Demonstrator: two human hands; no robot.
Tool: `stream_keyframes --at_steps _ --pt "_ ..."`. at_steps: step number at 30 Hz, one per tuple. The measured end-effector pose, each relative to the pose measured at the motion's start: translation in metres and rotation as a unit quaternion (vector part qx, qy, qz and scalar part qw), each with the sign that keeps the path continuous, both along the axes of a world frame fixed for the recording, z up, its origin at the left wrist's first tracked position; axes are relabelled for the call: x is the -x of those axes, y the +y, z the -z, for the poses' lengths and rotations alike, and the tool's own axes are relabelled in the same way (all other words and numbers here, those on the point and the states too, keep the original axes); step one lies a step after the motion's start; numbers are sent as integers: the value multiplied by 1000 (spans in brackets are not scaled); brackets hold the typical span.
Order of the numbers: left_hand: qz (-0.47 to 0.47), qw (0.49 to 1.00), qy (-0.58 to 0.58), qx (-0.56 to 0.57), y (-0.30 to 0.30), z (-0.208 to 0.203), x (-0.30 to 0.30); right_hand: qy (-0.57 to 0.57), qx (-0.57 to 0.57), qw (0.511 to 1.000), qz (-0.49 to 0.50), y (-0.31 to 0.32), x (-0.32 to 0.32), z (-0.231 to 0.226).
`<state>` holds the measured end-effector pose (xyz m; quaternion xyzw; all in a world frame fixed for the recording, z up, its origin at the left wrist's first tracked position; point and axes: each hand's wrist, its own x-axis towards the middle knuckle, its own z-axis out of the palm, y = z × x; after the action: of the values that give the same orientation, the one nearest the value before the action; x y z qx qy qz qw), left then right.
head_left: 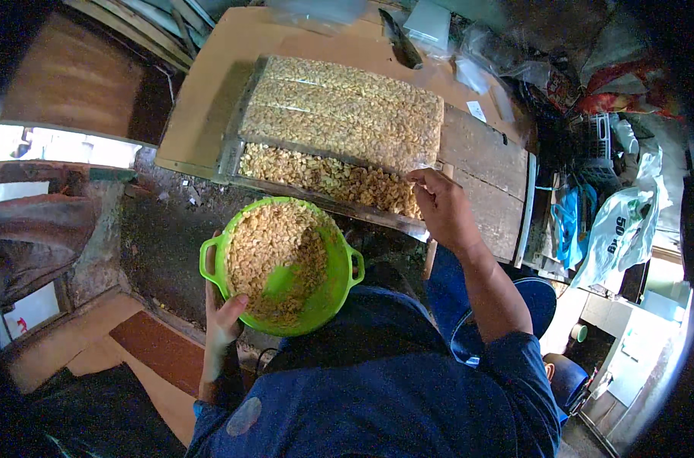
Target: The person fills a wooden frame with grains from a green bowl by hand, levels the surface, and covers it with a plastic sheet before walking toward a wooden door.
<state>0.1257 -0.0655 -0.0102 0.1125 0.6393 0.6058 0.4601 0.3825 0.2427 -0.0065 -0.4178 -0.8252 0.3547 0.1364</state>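
1. Cluttered room: a reddish-brown mat [160, 351] lies left of the green bowl [333, 267], and a worktop [198, 114] sits beyond it.
2. Left hand [226, 314] is clamped on the bowl's left side, thumb over the rim. No second hand on the bowl, so if that grip slips or the load shifts, I'd expect a spill.
3. Inside the bowl: pale, crumbly pieces [263, 233], heaped up the far-left wall, bare green showing at the bottom.
4. Just beyond the bowl is a dark-edged tray [324, 202]. Its far rows look flat; the row nearest the bowl is loose. A bump from the bowl could knock bits over that edge.
5. Right hand [441, 204], beyond and right of the bowl, has its fingers bunched at the loose row's end. Can't tell if they're pinching anything. Pressing too hard could scatter crumbs.
6. Far right of the bowl: a white plastic bag [625, 221].
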Motion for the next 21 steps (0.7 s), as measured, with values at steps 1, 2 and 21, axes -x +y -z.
stream_keyframes --at_steps 1,2,21 --pt "3 1000 14 -16 7 -8 -2 1 -29 999 -15 -2 1 0" --pt "4 999 32 -33 11 -11 -4 2 -58 998 -30 -4 2 1" --pt "-19 999 -27 -27 -6 -3 -4 -77 -151 984 -61 -1 -35 20"
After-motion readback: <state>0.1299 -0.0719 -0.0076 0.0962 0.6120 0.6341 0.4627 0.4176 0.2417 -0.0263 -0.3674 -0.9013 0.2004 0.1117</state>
